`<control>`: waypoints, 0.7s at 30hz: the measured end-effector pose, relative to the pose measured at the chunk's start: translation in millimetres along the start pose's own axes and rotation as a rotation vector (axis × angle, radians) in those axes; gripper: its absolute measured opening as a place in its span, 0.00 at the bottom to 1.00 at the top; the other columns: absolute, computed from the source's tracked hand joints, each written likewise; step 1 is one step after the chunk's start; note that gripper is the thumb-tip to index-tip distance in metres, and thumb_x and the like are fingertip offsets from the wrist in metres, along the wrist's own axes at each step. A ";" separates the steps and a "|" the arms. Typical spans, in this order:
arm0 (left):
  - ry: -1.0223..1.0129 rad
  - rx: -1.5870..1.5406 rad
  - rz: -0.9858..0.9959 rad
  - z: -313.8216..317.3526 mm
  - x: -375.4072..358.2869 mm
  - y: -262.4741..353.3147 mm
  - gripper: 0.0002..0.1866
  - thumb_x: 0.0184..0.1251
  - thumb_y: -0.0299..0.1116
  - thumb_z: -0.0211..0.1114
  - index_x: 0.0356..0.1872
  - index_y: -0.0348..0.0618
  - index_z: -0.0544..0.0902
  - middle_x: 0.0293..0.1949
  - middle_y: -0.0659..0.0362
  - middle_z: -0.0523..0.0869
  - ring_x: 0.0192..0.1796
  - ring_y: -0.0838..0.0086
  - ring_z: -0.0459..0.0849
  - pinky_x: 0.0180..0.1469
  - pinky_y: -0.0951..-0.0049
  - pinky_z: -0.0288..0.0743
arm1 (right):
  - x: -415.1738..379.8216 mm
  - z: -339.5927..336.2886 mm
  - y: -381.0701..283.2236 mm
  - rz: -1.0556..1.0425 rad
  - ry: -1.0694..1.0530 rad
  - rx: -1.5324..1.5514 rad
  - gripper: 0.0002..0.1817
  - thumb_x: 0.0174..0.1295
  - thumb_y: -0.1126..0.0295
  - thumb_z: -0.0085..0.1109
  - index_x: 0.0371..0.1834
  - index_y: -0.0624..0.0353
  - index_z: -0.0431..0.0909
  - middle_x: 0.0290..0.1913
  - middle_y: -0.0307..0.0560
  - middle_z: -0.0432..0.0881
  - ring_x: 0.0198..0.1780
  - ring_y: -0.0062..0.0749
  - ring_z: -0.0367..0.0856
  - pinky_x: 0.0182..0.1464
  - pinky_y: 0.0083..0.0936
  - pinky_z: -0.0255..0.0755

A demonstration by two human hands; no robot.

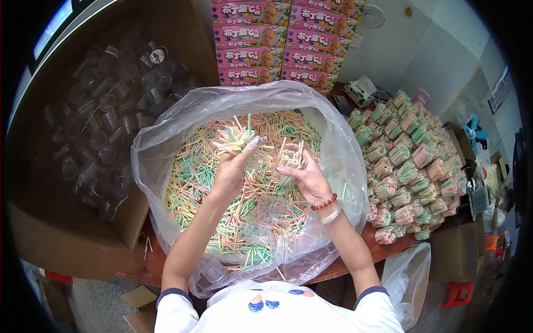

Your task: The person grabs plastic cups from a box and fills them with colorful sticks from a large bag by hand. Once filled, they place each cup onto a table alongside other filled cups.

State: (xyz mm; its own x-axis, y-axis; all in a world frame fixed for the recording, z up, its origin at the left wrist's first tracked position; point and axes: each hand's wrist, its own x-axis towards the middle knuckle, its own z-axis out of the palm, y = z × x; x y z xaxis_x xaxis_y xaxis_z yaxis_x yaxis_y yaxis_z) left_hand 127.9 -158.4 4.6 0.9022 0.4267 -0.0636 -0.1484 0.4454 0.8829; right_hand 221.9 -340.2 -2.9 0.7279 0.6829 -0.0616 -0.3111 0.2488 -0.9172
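Note:
My left hand point(230, 172) is closed round a loose bundle of pastel candy sticks point(236, 137), their ends fanning out above the fingers. Close by on the right, my right hand point(310, 178) grips a clear plastic cup point(290, 160) with some sticks standing in it. Both hands are raised over a large clear plastic bag point(149, 161), its rim folded open. Loose pink, green and yellow sticks point(194, 172) fill the bag. Several clear cups point(272, 211) lie on the sticks below my hands.
At left, a big cardboard box point(61, 238) holds many empty clear cups point(105, 119). Filled cups of sticks point(408, 172) are piled high on the right. Pink printed boxes point(252, 36) are stacked behind the bag. A reddish table edge point(327, 269) runs in front.

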 end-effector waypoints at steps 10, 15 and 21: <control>-0.211 0.266 0.372 42.9 -13.2 -8.1 0.25 0.76 0.35 0.69 0.69 0.35 0.77 0.63 0.53 0.87 0.61 0.72 0.86 0.66 0.66 0.79 | -21.9 29.5 9.8 -0.445 0.084 -0.729 0.40 0.46 0.78 0.82 0.66 0.59 0.74 0.60 0.44 0.82 0.65 0.30 0.79 0.69 0.31 0.71; -0.264 0.069 0.198 40.0 -6.0 -6.5 0.13 0.75 0.32 0.70 0.53 0.43 0.78 0.60 0.54 0.86 0.57 0.76 0.85 0.60 0.71 0.81 | -20.6 27.1 9.2 -0.182 -0.008 -0.308 0.38 0.50 0.82 0.79 0.66 0.62 0.71 0.57 0.45 0.85 0.57 0.28 0.85 0.60 0.30 0.80; -0.289 0.412 0.079 47.1 1.7 21.1 0.18 0.85 0.46 0.55 0.59 0.43 0.79 0.64 0.58 0.85 0.66 0.75 0.79 0.71 0.68 0.69 | 1.2 21.9 31.1 -0.255 0.046 -0.384 0.39 0.53 0.86 0.74 0.70 0.59 0.67 0.52 0.40 0.85 0.51 0.24 0.87 0.52 0.25 0.84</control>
State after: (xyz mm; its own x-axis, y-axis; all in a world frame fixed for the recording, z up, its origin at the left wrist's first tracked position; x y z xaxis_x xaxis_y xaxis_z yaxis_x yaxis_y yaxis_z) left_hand 145.4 -185.3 45.0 0.9785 0.1853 0.0901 -0.1006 0.0481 0.9938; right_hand 199.8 -316.7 -22.9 0.7810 0.5993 0.1757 0.1242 0.1268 -0.9841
